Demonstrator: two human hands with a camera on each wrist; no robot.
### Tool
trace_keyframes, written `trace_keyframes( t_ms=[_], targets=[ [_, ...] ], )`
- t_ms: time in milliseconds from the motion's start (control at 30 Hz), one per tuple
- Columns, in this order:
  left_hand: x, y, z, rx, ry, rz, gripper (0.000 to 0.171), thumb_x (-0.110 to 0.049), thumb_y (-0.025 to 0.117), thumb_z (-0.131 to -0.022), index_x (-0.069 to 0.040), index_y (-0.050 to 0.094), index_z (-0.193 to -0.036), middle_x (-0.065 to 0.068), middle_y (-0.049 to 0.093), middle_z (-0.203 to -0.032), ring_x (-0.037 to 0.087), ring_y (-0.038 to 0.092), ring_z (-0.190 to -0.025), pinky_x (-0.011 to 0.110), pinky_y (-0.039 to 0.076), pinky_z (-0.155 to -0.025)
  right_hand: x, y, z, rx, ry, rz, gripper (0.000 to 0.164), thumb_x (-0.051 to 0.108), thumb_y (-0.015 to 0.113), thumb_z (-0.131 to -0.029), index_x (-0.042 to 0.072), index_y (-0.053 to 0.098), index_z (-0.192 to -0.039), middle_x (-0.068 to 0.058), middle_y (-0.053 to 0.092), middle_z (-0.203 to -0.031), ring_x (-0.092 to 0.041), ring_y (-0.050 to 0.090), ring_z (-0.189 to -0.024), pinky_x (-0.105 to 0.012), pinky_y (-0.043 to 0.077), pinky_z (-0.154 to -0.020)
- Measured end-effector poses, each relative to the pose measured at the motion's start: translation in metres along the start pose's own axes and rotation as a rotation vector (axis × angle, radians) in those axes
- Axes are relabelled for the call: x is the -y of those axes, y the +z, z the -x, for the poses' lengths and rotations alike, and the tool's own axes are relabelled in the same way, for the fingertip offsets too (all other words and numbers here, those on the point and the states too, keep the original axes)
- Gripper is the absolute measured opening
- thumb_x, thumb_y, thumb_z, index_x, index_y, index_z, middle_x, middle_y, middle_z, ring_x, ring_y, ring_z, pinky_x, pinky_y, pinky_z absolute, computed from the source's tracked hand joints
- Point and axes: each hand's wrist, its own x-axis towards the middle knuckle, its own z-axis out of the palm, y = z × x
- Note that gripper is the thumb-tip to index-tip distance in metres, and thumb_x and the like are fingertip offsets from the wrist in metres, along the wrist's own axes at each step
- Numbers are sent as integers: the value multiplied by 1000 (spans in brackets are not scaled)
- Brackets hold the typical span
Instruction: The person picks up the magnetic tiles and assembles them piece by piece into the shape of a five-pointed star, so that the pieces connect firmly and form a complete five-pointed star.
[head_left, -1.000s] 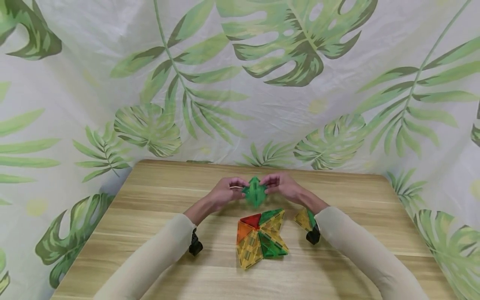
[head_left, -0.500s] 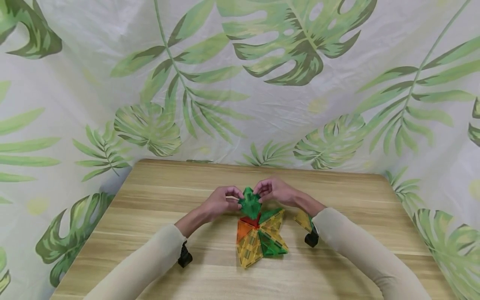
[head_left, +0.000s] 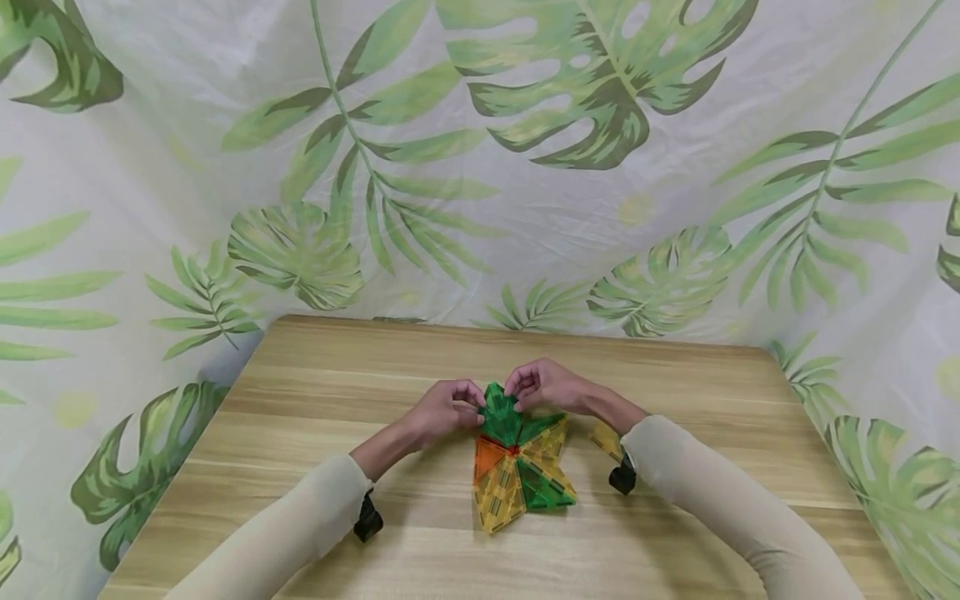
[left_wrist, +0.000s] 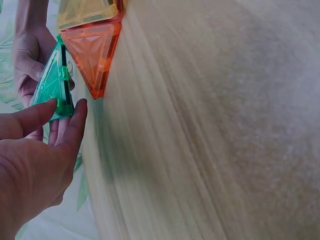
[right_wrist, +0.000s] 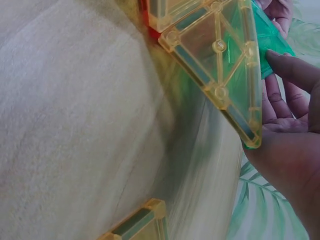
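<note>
In the head view, my left hand (head_left: 442, 408) and my right hand (head_left: 549, 387) pinch a green triangular magnetic tile piece (head_left: 501, 412) from either side. The piece is at the far side of a star-like build of magnetic tiles (head_left: 495, 496) in yellow, orange and green, with a little red at its centre. The left wrist view has my left thumb and fingers on the green piece (left_wrist: 54, 87), beside the orange triangle tile (left_wrist: 94, 55). In the right wrist view my right thumb presses the green piece (right_wrist: 272, 42), partly behind a yellow triangle tile (right_wrist: 220, 65).
A separate yellow tile (head_left: 604, 439) lies on the wooden table (head_left: 675, 383) by the right wrist, partly hidden by the arm. Black wrist cameras hang below both cuffs. Behind the table is a leaf-patterned cloth (head_left: 420, 208).
Both hands have brought the green piece nearer and down from beyond the build onto its far side. It now covers the red tile that showed there before.
</note>
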Motion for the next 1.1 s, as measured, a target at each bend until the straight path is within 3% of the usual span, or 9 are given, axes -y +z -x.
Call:
trace_keyframes(
  t_ms=[233,567,700,867,1000,1100],
  targets=[
    [0,3,2,9,18,-27,23,14,69,-91,12,61,-112,21,66,-112,19,71,-96,32,60,-83,-2,-2,0,26,5,41,23,-15,73,-90,-6,69,-111,-7,73,-101,-21,69,-95,-30,61,-83],
    [3,5,3,-7,53,-252,17,3,76,-93,3,71,-109,14,74,-104,19,69,-95,27,58,-79,-11,-1,0,53,-15,119,25,-12,76,-89,-5,68,-112,-10,72,-104,-18,70,-96,-30,60,-86],
    [2,9,5,-3,68,-320,14,-4,77,-95,0,71,-108,10,74,-105,21,70,-99,30,59,-84,-14,0,0,59,-20,130,26,-11,76,-90,-6,67,-114,-11,72,-106,-19,69,-98,-30,60,-87],
    [-2,14,12,19,156,-424,29,-12,81,-94,2,64,-112,15,72,-116,31,73,-109,36,61,-91,-15,1,1,40,-44,143,28,-8,75,-92,-5,66,-118,-14,71,-112,-21,70,-103,-32,60,-91],
    [-2,18,21,56,234,-479,43,-13,84,-92,7,57,-119,22,68,-121,38,71,-109,42,60,-88,-14,2,0,14,-58,146,29,-4,74,-95,-4,65,-122,-15,72,-117,-21,70,-106,-34,60,-92],
    [0,22,27,53,237,-503,56,-18,88,-89,8,55,-126,23,64,-125,39,67,-114,49,56,-93,-14,2,-2,-2,-66,154,33,1,75,-97,-4,63,-127,-16,72,-119,-21,70,-107,-34,61,-89]
  ],
)
